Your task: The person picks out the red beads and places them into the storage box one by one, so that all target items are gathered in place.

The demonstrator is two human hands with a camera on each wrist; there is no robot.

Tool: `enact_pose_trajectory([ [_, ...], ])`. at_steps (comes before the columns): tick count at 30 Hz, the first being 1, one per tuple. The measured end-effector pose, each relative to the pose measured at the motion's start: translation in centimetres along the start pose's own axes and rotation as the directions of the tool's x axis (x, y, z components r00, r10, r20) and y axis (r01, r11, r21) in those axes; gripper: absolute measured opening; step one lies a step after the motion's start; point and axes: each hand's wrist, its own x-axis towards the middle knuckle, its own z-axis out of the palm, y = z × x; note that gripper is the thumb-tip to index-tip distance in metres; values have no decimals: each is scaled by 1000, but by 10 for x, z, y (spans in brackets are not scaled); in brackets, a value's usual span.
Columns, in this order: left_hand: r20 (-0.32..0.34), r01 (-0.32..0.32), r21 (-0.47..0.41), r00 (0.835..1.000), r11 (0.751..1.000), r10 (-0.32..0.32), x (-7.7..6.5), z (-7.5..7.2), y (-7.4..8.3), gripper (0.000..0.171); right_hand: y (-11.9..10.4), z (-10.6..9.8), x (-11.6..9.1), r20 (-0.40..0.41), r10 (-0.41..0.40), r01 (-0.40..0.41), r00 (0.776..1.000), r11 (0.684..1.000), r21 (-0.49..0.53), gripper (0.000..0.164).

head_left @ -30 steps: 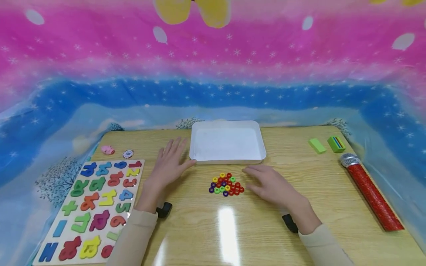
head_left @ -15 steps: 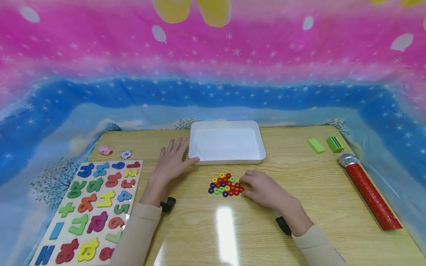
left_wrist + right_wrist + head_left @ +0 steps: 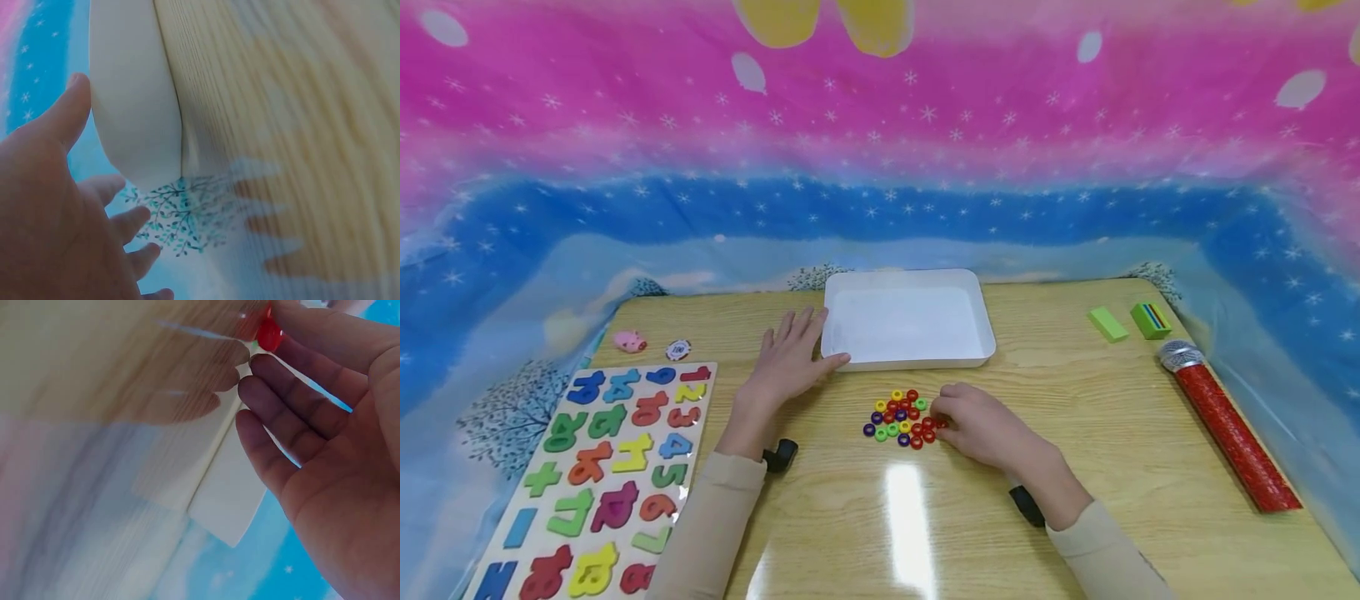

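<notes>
A white tray (image 3: 910,363) lies at the back middle of the table. My left hand (image 3: 786,367) is at its front left corner, fingers spread, thumb at the rim; the left wrist view shows the thumb against the tray's wall (image 3: 134,94). In front of the tray is a loose cluster of small plastic rings (image 3: 892,429) in red, yellow, green and purple. At the cluster's right side, my right hand (image 3: 981,425) pinches a red ring (image 3: 269,334) between thumb and index finger, its other fingers loosely bent in the right wrist view.
A number puzzle board (image 3: 602,483) lies at the left, with a pink pig (image 3: 629,341) and a poker chip (image 3: 678,349) behind it. Right of the tray are a green block (image 3: 1108,324), a green box (image 3: 1151,321) and a red glitter microphone (image 3: 1232,433).
My right hand has moved left to the edge of the cluster, and its thumb and index finger have closed on a red ring. The left thumb has moved right onto the tray's corner.
</notes>
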Motion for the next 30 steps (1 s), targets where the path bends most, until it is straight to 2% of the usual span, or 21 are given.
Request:
enact_pose_trajectory([
  [7,9,-5,3,1000,1000,5,0,-1,2,88,-1,-2,2,37,25,-26,999,1000,17,13],
  [15,20,1,11,1000,1000,-1,-1,-2,2,87,-2,-5,4,37,21,-22,999,999,36,15],
  [22,13,-1,21,1000,1000,1,-3,-2,3,86,1,-17,8,-26,15,-14,1000,1000,26,14],
  [30,8,1,15,1000,1000,-1,-3,-1,3,85,5,-37,27,-97,51,-44,994,997,71,15],
])
